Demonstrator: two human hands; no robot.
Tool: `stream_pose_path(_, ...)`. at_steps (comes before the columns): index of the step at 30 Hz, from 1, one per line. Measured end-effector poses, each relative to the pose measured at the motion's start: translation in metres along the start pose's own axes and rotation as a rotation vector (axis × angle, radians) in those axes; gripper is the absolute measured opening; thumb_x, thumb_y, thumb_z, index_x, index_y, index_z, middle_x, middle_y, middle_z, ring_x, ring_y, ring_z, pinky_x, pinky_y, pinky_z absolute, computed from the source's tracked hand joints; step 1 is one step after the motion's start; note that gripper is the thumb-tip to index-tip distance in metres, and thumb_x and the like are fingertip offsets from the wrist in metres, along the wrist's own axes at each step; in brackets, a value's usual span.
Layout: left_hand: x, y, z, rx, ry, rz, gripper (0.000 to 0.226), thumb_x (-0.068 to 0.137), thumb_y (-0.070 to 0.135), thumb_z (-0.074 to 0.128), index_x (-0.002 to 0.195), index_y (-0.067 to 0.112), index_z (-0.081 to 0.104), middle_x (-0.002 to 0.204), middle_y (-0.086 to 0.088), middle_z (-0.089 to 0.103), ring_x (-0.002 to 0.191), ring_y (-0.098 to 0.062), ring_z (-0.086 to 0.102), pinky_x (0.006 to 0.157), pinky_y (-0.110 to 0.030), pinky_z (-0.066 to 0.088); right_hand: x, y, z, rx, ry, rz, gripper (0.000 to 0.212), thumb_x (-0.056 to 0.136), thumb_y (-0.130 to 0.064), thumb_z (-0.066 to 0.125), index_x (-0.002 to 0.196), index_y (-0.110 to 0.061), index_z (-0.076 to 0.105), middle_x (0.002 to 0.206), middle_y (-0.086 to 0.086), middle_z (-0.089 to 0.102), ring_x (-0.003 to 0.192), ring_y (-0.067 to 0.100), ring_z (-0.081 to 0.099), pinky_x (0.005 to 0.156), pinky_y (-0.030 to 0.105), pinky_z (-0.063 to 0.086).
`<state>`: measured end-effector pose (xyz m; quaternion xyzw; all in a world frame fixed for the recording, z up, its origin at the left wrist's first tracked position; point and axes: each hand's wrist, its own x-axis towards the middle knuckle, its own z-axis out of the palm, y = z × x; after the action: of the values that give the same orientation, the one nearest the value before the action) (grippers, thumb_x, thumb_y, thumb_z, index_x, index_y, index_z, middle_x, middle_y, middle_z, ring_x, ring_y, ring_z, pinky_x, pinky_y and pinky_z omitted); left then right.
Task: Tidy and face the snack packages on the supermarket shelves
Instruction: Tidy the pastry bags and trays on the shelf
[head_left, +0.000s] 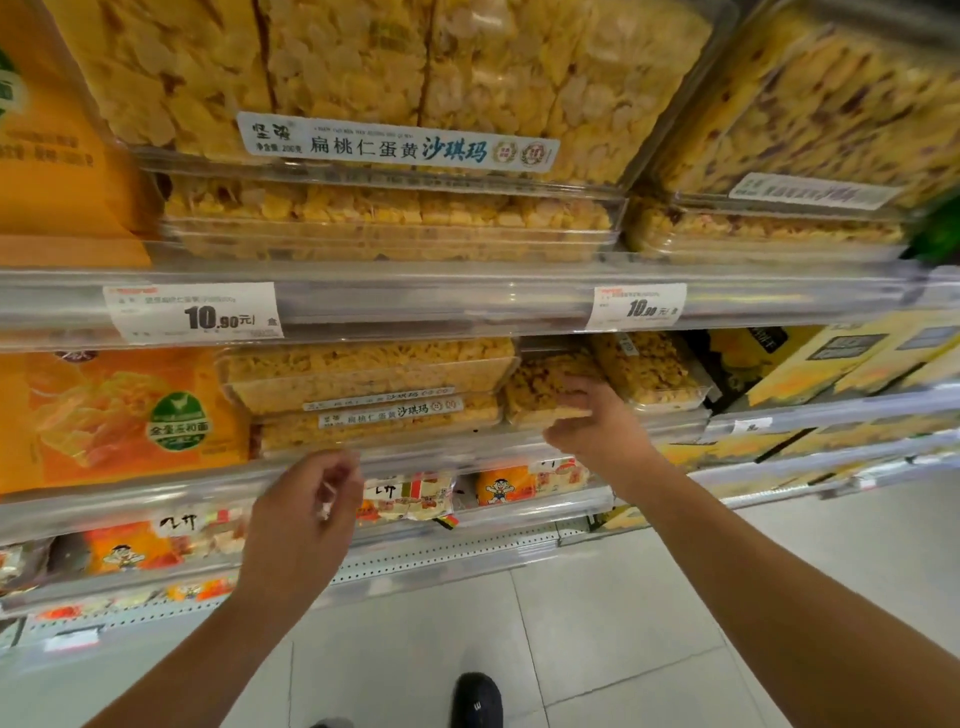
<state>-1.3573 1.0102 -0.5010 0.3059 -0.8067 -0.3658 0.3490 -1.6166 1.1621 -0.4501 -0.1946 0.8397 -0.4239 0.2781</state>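
Clear plastic boxes of yellow sachima cakes fill the shelves. On the middle shelf, a stack of two labelled boxes (374, 395) sits left of a smaller clear box (545, 384) with darker bits. My right hand (587, 415) grips the front of that smaller box, thumb below and fingers on top. My left hand (306, 509) hovers in front of the shelf rail under the stack, fingers loosely curled, holding nothing. Another clear box (649, 369) leans just right of my right hand.
Bigger sachima boxes (395, 93) stand on the top shelf above price tags (192, 312). Orange snack bags (119, 415) sit at left, yellow cartons (831, 358) at right. Small cartoon-print packets (498, 486) lie on the lower shelf. Tiled floor and my shoe (478, 701) are below.
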Motion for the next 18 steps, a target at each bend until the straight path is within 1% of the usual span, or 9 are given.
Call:
stream_pose_path(2, -0.002, 0.005, 0.012, -0.012, -0.091, 0.012, 0.023, 0.086, 0.010, 0.070, 0.089, 0.031, 0.061, 0.069, 0.019, 0.064, 0.070, 0.003, 0.062, 0.058, -0.003, 0.041, -0.010, 0.010, -0.012, 0.012, 0.021, 0.029, 0.061, 0.080, -0.006, 0.073, 0.132, -0.025, 0.045, 0.128, -0.004, 0.052, 0.098, 0.015, 0.063, 0.089, 0.041, 0.055)
stream_pose_path(4, -0.003, 0.012, 0.028, -0.049, -0.194, 0.003, 0.024, 0.088, 0.010, 0.069, 0.089, 0.033, 0.062, 0.068, 0.016, 0.066, 0.072, -0.001, 0.063, 0.058, -0.006, 0.044, -0.018, 0.021, -0.027, 0.029, 0.040, 0.064, 0.056, 0.082, -0.007, 0.073, 0.130, -0.025, 0.048, 0.124, -0.003, 0.054, 0.098, 0.017, 0.063, 0.083, 0.037, 0.057)
stream_pose_path(6, -0.006, 0.017, 0.044, -0.060, -0.265, -0.011, 0.025, 0.089, 0.012, 0.067, 0.088, 0.036, 0.062, 0.067, 0.018, 0.066, 0.072, -0.003, 0.063, 0.058, -0.008, 0.043, -0.020, 0.034, -0.045, 0.138, 0.057, 0.132, 0.052, 0.083, -0.006, 0.072, 0.128, -0.020, 0.050, 0.122, 0.002, 0.057, 0.098, 0.021, 0.064, 0.080, 0.035, 0.057)
stream_pose_path(8, -0.008, 0.024, 0.060, -0.071, -0.315, -0.045, 0.026, 0.090, 0.015, 0.066, 0.086, 0.040, 0.061, 0.073, 0.022, 0.066, 0.070, -0.003, 0.062, 0.056, -0.007, 0.040, -0.018, 0.047, -0.065, 0.277, 0.065, 0.197, 0.052, 0.082, 0.000, 0.071, 0.127, -0.014, 0.050, 0.121, 0.011, 0.060, 0.101, 0.028, 0.064, 0.087, 0.043, 0.056)
stream_pose_path(9, -0.007, 0.029, 0.069, -0.073, -0.330, -0.052, 0.025, 0.091, 0.016, 0.065, 0.085, 0.040, 0.061, 0.074, 0.024, 0.066, 0.068, -0.003, 0.061, 0.054, -0.007, 0.039, -0.014, 0.053, -0.075, 0.330, 0.071, 0.222, 0.053, 0.082, 0.003, 0.070, 0.128, -0.013, 0.048, 0.120, 0.014, 0.060, 0.102, 0.031, 0.064, 0.086, 0.044, 0.056)
stream_pose_path(11, -0.003, 0.036, 0.089, -0.069, -0.337, -0.071, 0.021, 0.091, 0.017, 0.065, 0.084, 0.037, 0.064, 0.071, 0.022, 0.066, 0.065, -0.004, 0.061, 0.053, -0.009, 0.039, -0.002, 0.066, -0.093, 0.427, 0.060, 0.274, 0.055, 0.083, 0.002, 0.069, 0.131, -0.010, 0.045, 0.112, 0.018, 0.063, 0.098, 0.033, 0.066, 0.077, 0.041, 0.058)
stream_pose_path(14, 0.002, 0.051, 0.127, -0.070, -0.299, -0.131, 0.021, 0.090, 0.015, 0.066, 0.081, 0.034, 0.066, 0.068, 0.014, 0.066, 0.062, -0.009, 0.060, 0.052, -0.012, 0.041, 0.022, 0.088, -0.115, 0.620, -0.026, 0.349, 0.068, 0.084, -0.010, 0.072, 0.140, -0.005, 0.035, 0.102, 0.016, 0.063, 0.088, 0.030, 0.067, 0.070, 0.041, 0.058)
stream_pose_path(16, 0.002, 0.064, 0.154, -0.078, -0.269, -0.172, 0.023, 0.090, 0.015, 0.065, 0.078, 0.035, 0.065, 0.068, 0.010, 0.066, 0.061, -0.010, 0.060, 0.052, -0.013, 0.042, 0.036, 0.099, -0.129, 0.683, -0.056, 0.348, 0.075, 0.080, -0.023, 0.076, 0.141, -0.008, 0.034, 0.108, 0.017, 0.058, 0.086, 0.031, 0.066, 0.068, 0.041, 0.058)
stream_pose_path(18, 0.003, 0.076, 0.180, -0.114, -0.262, -0.206, 0.021, 0.090, 0.019, 0.065, 0.078, 0.036, 0.065, 0.069, 0.008, 0.067, 0.060, -0.010, 0.061, 0.053, -0.015, 0.045, 0.052, 0.106, -0.144, 0.667, -0.082, 0.318, 0.075, 0.073, -0.038, 0.079, 0.134, -0.013, 0.042, 0.120, 0.018, 0.056, 0.092, 0.033, 0.067, 0.069, 0.041, 0.058)
